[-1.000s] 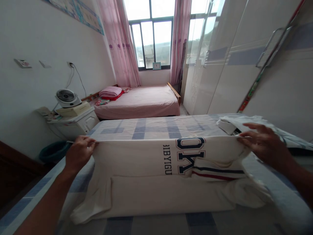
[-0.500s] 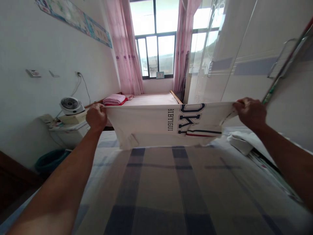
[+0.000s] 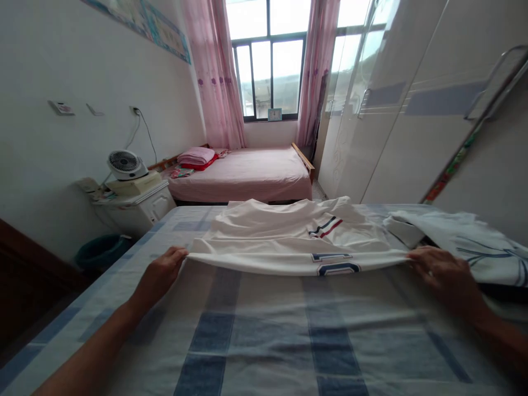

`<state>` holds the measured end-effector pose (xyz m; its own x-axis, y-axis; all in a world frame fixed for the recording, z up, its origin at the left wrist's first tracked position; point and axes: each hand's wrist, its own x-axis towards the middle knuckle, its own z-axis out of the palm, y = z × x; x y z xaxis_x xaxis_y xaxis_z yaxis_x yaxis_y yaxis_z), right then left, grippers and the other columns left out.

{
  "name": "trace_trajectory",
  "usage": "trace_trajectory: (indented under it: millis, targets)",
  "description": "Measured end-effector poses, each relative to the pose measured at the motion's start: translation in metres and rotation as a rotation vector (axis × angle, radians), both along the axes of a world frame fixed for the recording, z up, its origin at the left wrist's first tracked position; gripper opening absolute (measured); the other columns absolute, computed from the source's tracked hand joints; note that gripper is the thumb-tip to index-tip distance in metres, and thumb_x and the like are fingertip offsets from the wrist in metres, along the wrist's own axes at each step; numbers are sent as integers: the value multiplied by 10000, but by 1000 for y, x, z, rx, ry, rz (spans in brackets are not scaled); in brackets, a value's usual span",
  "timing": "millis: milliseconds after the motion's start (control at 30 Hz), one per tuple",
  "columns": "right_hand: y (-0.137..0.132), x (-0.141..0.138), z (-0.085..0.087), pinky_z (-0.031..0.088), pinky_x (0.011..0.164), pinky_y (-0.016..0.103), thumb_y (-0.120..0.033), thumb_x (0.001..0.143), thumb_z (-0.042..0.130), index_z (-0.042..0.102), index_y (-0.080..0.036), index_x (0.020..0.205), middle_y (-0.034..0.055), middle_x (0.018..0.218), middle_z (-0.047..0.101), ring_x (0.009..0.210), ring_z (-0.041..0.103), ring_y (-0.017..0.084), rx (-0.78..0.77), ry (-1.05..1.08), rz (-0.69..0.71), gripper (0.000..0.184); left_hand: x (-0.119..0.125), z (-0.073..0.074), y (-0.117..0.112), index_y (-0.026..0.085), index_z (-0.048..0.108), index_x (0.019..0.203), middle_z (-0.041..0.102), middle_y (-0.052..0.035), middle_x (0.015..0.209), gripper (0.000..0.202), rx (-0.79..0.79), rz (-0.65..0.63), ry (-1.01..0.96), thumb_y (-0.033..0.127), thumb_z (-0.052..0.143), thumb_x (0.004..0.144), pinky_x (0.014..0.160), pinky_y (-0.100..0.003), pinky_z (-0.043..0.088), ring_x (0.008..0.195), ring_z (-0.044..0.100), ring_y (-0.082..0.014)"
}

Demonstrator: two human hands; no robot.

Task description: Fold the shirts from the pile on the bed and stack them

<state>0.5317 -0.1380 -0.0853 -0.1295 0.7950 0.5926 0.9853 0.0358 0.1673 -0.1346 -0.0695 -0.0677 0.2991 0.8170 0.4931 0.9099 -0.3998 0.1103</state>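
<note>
A white T-shirt point(image 3: 264, 247) with dark printed letters and a navy and red striped sleeve lies spread on the checked bed sheet point(image 3: 268, 341). Its near edge is stretched straight between my two hands. My left hand point(image 3: 167, 267) pinches the left end of that edge, and my right hand point(image 3: 441, 272) grips the right end, low over the sheet. The far part of the shirt rests in loose folds. Part of the lettering is turned out of sight by a fold.
More white clothes with dark stripes point(image 3: 482, 242) are heaped at the bed's right side. Beyond stands a second bed point(image 3: 264, 170) with folded pink bedding point(image 3: 198, 156). A fan point(image 3: 126, 164) sits on the left cabinet, above a teal bin point(image 3: 101, 253). Wardrobes point(image 3: 437, 110) line the right.
Both hands have come down and nearer to me with the T-shirt. Half a second ago it hung stretched in the air; now its far part lies on the bed.
</note>
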Motion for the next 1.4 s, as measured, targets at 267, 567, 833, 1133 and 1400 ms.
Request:
trace_trajectory:
  millis: [267, 567, 833, 1133, 1400]
  targets:
    - [-16, 0, 42, 395, 875, 425, -372, 896, 372, 597, -208, 938, 123, 1010, 664, 1063, 573, 280, 207, -47, 43, 281, -7, 22, -19, 178, 575, 1021, 631, -101, 1074, 286, 232, 42, 27, 333, 355, 928, 857, -332, 488, 983, 620, -227]
    - [-64, 3, 1, 425, 884, 421, -335, 859, 427, 602, -248, 901, 68, 916, 711, 996, 627, 264, 92, -69, 189, 200, -27, -14, -63, 175, 588, 1004, 651, -92, 1053, 285, 98, -11, 85, 336, 364, 933, 822, -303, 503, 943, 642, -213]
    - [-84, 9, -4, 398, 972, 460, -374, 708, 506, 621, -414, 804, 19, 929, 720, 1072, 601, 271, -191, 194, 159, 155, -31, -7, -76, 235, 633, 983, 657, -51, 1112, 272, -89, 69, 204, 238, 427, 806, 753, -327, 528, 943, 646, -230]
    - [-36, -76, 29, 271, 1099, 464, -456, 906, 330, 497, -209, 1304, 107, 1430, 445, 1376, 297, 248, -279, 207, 169, 497, 84, 13, -39, 240, 579, 1245, 496, -54, 1391, 405, -179, -286, 186, 362, 363, 924, 1071, -386, 367, 1289, 439, -221]
    - [-50, -40, -41, 292, 1099, 446, -517, 875, 327, 408, -171, 1396, 120, 1449, 417, 1353, 342, 248, -376, 146, -34, 631, 21, -35, -24, 227, 372, 1424, 322, -79, 1495, 538, -303, -84, 275, 443, 301, 936, 1103, -509, 276, 1394, 262, -261]
